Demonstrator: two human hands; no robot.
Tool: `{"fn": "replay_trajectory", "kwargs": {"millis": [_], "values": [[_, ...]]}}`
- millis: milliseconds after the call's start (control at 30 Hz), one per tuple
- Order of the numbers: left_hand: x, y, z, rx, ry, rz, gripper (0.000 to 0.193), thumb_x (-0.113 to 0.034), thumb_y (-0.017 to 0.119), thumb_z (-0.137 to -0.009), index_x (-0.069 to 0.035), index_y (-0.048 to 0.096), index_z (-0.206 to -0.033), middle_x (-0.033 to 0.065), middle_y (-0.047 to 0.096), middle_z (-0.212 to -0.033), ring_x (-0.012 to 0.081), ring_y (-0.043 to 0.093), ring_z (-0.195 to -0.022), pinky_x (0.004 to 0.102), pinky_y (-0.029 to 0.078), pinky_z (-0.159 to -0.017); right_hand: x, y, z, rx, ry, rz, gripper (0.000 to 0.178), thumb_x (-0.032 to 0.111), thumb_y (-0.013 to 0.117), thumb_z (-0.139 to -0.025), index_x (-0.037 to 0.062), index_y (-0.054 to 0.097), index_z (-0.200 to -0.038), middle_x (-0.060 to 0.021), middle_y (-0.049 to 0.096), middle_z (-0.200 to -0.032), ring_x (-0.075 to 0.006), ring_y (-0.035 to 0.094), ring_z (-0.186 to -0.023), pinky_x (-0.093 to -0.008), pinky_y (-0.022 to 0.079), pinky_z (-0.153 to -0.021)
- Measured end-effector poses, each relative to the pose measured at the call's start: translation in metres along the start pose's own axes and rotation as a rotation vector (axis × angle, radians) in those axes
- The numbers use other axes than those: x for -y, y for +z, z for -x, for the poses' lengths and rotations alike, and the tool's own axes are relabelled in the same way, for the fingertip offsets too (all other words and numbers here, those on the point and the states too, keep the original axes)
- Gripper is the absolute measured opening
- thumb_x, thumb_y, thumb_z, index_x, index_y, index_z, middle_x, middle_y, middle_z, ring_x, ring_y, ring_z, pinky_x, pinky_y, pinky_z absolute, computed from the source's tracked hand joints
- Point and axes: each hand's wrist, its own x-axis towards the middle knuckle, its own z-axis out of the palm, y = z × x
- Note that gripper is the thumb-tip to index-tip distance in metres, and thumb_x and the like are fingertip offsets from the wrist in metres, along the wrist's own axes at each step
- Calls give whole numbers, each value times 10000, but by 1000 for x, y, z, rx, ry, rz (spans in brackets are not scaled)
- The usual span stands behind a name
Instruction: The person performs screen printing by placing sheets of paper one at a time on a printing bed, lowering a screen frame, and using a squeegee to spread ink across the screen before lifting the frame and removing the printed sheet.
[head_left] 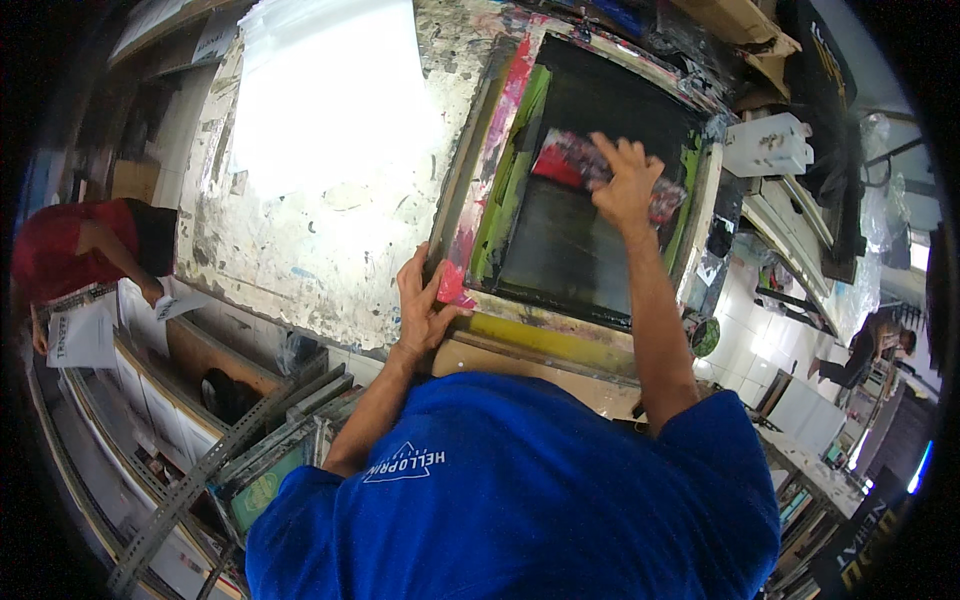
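Your right hand [627, 187] grips the scraper [564, 160] on the right-side screen [565, 240]; your half-spread left hand [418, 308] touches the frame [508, 105] near-left, hold unclear. Uneven pressure could cause streaks; weak bracing, slipping.

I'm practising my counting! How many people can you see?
3: a person in blue at the bottom middle, a person in red at the left, and a person in dark clothes farther off at the right. Others could be hidden.
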Motion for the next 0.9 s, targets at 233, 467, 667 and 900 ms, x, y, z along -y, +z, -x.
{"fn": "replay_trajectory", "kwargs": {"millis": [233, 467, 667, 900], "values": [[4, 1, 3, -2, 17, 7, 884, -393, 876, -669, -25, 571, -1413, 273, 368, -1564, 446, 390, -1380, 524, 329, -1132, -61, 21, -107, -28, 7, 101, 838, 183, 822, -634, 269, 588, -1434, -108, 604, -1251, -291, 516, -1206, -523, 294, -1036], [4, -1, 0, 3, 35, 63, 932, -400, 881, -643, -43, 549, -1438, 268, 378, -1552, 441, 404, -1360, 522, 330, -1131, -111, 22, -178, -87, -83, -42, 626, 151, 792, -737, 260, 677, -1343, -218, 683, -1255, -357, 634, -1162, -482, 422, -999], [13, 4, 6, -44, 81, 93, 922, -431, 863, -665, -20, 547, -1428, 232, 514, -1416, 418, 461, -1291, 509, 355, -1094, -86, -5, -175, -26, 69, -265, 581, 165, 808, -760, 309, 697, -1313, -140, 745, -1143, -338, 698, -972, -381, 508, -893], [-1, 2, 3, -60, 37, 230, 891, -390, 875, -667, -7, 556, -1406, 148, 618, -1246, 366, 521, -1172, 477, 375, -1044, -49, -67, -88, -61, 259, -660, 665, -60, 765, -740, 131, 656, -1367, -111, 689, -1327, -196, 622, -1242, -306, 434, -1074]]}}
